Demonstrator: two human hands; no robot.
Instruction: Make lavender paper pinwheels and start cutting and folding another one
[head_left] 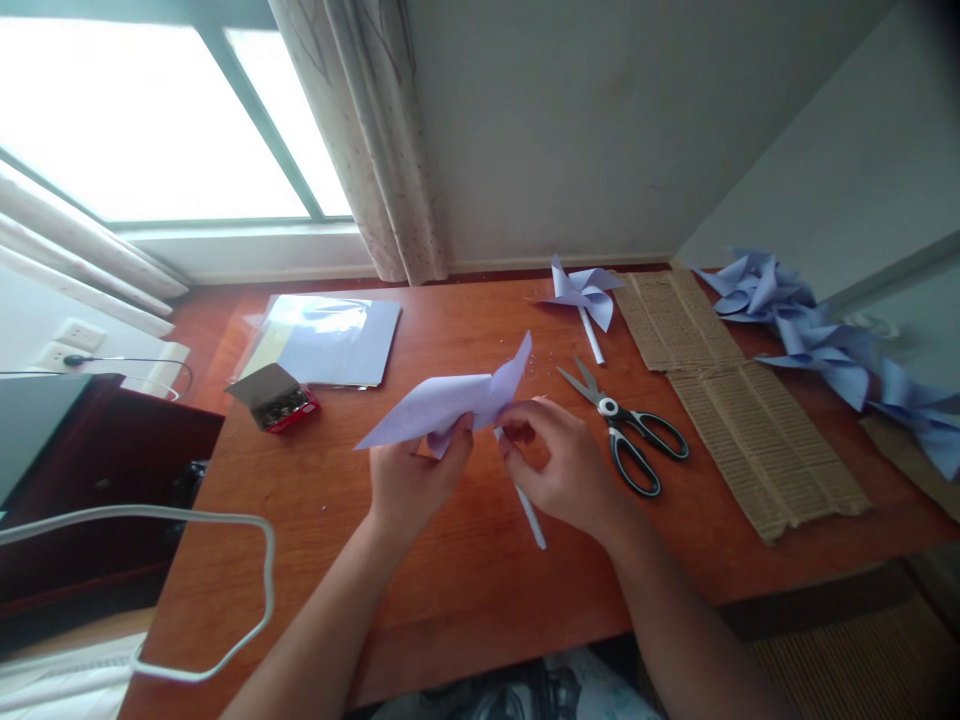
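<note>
A lilac paper pinwheel [442, 402], its blades folded and curled, is held up over the middle of the table. My left hand [416, 475] grips it from below, thumb on the paper. My right hand [555, 460] is closed at the pinwheel's right side, thumb and fingers bent together at the paper's edge; whether a small part sits between the fingertips cannot be made out. A white paper stick [531, 515] slants down below the right hand, its upper end partly hidden by the fingers. Scissors [619, 420] with black and white handles lie partly open to the right.
On the wooden table [450, 610], a finished-looking pinwheel [583, 288] lies at the back, beside corrugated cardboard [750, 430]. More pinwheels [825, 350] are heaped far right. A red box [289, 408] of small metal pieces and a plastic-wrapped paper pack [330, 340] are left. A white cable [266, 570] loops at the left edge.
</note>
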